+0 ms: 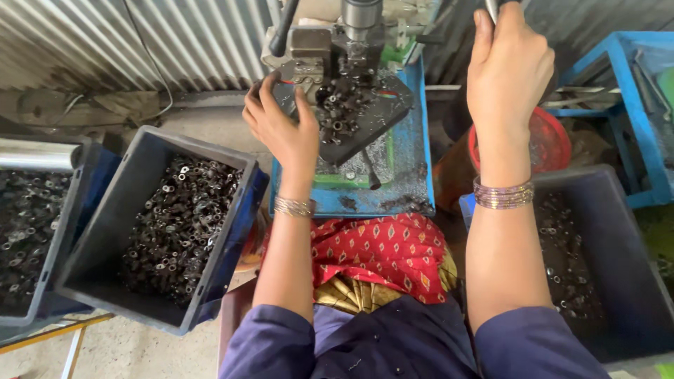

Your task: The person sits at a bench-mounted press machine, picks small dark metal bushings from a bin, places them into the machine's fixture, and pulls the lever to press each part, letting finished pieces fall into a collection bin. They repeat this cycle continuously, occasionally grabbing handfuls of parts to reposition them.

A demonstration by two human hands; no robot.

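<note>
My left hand (277,123) rests on the left edge of a dark press plate (382,116), its fingers curled around small dark metal ring parts (340,105) piled there. A steel ram (361,15) of the machine stands just above the pile. My right hand (507,67) is raised at the upper right, closed around a metal lever handle (491,8) of the machine. Both wrists wear bangles. The blue machine table (414,189) lies in front of my lap.
A grey bin (105,231) full of dark metal rings sits at my left, another similar bin (28,231) beyond it. A dark bin (632,281) with a few rings is at my right. A red tub (554,140) and a blue frame (632,105) stand behind it.
</note>
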